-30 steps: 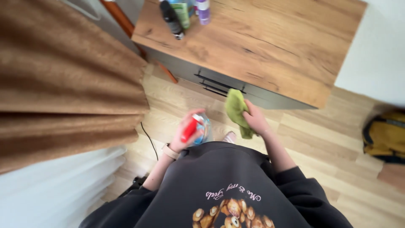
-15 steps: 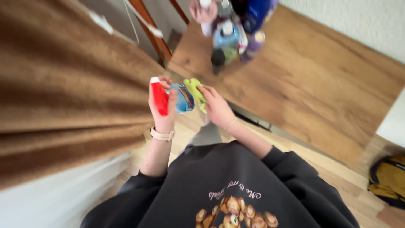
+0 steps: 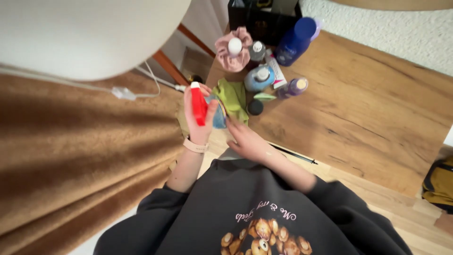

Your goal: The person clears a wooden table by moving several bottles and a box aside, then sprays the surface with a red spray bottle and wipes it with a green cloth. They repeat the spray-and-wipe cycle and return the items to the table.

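Gripping red-capped spray bottle (image 3: 204, 109), left hand (image 3: 200, 118) fingers wrapped shut; looks light, rigid, slick, best held mid-body; right hand (image 3: 247, 141) loosely curled, green cloth (image 3: 232, 97) at fingertips, soft.

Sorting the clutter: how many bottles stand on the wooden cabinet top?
About 6: white-capped bottle, grey one, dark blue, light blue, purple, black-capped. Others may hide behind.

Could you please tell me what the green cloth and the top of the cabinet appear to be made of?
Green cloth: soft fabric, likely microfibre; it drapes in limp matte folds. Cabinet top: wood or wood-look laminate, matte, with visible grain and knots.
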